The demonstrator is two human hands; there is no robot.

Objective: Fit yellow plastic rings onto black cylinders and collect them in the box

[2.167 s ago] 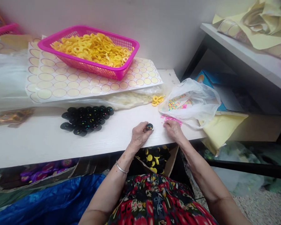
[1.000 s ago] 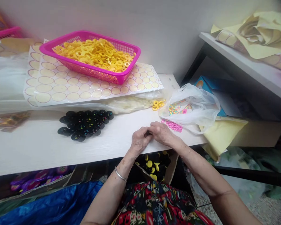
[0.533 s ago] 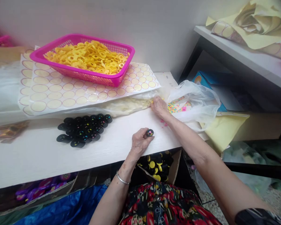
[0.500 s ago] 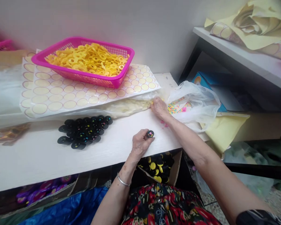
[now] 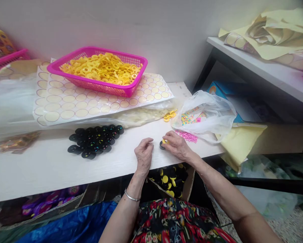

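My right hand pinches a small yellow plastic piece at the top of a small black round container standing on the white table. Its fingers partly cover both. Just left of the container, my left hand is loosely curled, apart from it, with nothing visible in the fingers. Several black containers with coloured bits inside stand grouped farther left. A few yellow ring pieces lie beyond my right hand, beside a clear plastic bag of coloured beads. Small pink pieces lie before the bag.
A pink basket full of yellow ring pieces rests on sticker sheets at the back. Under the table edge sits a box of black and yellow containers. A white shelf stands at right, yellow paper on it.
My right hand has come back from the yellow pieces to the black container, bringing one yellow piece. My left hand has let go of the container and shifted left.
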